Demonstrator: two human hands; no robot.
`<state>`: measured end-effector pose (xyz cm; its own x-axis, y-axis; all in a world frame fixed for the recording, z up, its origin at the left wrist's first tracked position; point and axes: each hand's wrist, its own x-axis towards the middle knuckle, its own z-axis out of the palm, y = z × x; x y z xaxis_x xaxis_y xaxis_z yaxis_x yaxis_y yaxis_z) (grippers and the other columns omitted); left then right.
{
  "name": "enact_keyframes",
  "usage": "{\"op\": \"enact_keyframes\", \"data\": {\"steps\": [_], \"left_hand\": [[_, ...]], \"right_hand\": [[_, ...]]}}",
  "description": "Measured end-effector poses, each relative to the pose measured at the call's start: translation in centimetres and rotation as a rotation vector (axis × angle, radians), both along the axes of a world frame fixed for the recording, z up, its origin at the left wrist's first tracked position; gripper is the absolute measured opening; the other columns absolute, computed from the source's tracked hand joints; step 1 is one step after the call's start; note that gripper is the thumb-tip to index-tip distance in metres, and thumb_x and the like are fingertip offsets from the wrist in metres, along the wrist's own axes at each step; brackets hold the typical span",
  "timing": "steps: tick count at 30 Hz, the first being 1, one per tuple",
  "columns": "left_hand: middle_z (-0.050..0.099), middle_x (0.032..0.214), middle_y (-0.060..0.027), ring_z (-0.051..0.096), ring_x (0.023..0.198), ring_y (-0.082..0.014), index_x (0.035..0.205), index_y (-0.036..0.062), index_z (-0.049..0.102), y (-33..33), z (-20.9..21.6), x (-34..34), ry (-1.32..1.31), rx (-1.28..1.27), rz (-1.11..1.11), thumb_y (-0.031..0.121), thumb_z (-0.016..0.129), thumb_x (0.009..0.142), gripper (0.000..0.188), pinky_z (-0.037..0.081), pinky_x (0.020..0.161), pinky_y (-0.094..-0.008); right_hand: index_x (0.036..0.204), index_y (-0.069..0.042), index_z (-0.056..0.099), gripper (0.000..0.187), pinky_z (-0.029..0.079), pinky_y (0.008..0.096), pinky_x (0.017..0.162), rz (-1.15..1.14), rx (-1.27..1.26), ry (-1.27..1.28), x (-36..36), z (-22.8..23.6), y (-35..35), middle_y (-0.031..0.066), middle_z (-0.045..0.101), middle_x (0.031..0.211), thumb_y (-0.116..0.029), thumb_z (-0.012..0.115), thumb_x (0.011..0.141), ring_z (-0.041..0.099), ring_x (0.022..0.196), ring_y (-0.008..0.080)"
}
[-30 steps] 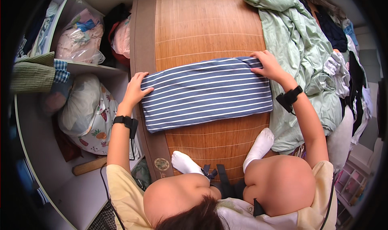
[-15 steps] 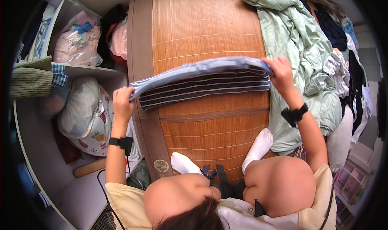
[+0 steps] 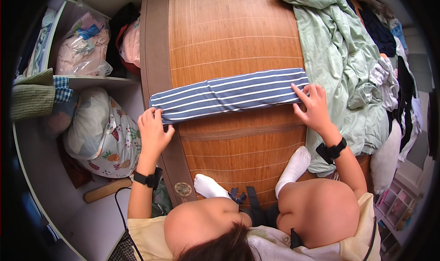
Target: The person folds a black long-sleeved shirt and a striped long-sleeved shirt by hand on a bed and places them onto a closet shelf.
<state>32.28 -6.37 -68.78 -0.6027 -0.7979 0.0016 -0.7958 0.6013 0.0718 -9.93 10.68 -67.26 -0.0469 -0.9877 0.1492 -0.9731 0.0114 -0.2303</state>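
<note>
A blue cloth with white stripes [image 3: 229, 92], folded into a long flat strip, lies across the bamboo mat [image 3: 233, 27]. Its kind of garment cannot be made out in this fold. At the strip's left end, my left hand [image 3: 155, 130] rests curved fingertips on the lower corner, thumb apart. My right hand [image 3: 314, 107] is over the right end, index finger stretched onto the fabric and thumb spread away. Neither hand is gripping the cloth. A small crease crosses the strip near its middle.
Along the mat's right side lies a rumpled pale green cover [image 3: 334, 54], with piled clothes beyond it. On the left, white shelving [image 3: 103, 81] holds a clear bag of pink clothes [image 3: 85, 48] and a fruit-print bundle [image 3: 114, 146]. My socked feet [image 3: 210, 186] rest on the mat nearby.
The far edge of the cloth, held up before, has come down over the dark-striped layer, and the strip now lies flat. Both hands have moved nearer to me and loosened their grip.
</note>
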Motion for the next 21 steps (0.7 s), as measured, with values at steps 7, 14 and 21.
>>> {"op": "enact_keyframes", "data": {"steps": [7, 14, 21], "left_hand": [[0.044, 0.131, -0.0146, 0.038, 0.124, -0.0335, 0.121, 0.0075, 0.050, -2.6, 1.2, -7.6, 0.441, -0.031, 0.027, 0.030, 0.058, 0.086, 0.042, 0.028, 0.102, -0.0491], [0.035, 0.144, -0.0085, 0.029, 0.134, -0.0312, 0.137, 0.0184, 0.041, 1.2, -6.0, -11.3, 0.189, 0.012, 0.024, 0.048, 0.051, 0.087, 0.059, 0.009, 0.106, -0.0633], [0.037, 0.142, -0.0187, 0.029, 0.134, -0.0331, 0.131, 0.0062, 0.045, -0.3, -7.3, -6.8, 0.260, 0.044, 0.416, 0.039, 0.047, 0.093, 0.050, 0.019, 0.108, -0.0508]], "right_hand": [[0.127, -0.018, 0.054, 0.047, 0.033, 0.0498, 0.097, -0.001, -0.240, -0.085, 3.8, 0.4, -7.5, 0.0138, 0.048, 0.123, -0.024, 0.063, 0.081, 0.042, 0.118, 0.0324], [0.139, -0.030, 0.040, 0.061, 0.012, 0.0679, 0.102, -0.081, -0.043, 0.066, 7.4, -6.7, -6.6, 0.0086, 0.031, 0.147, -0.052, 0.055, 0.083, 0.024, 0.134, 0.0402], [0.139, -0.027, 0.039, 0.058, 0.010, 0.0675, 0.103, -0.243, 0.017, 0.057, 5.8, -6.6, -5.8, 0.0107, 0.033, 0.145, -0.051, 0.050, 0.088, 0.024, 0.133, 0.0422]]}}
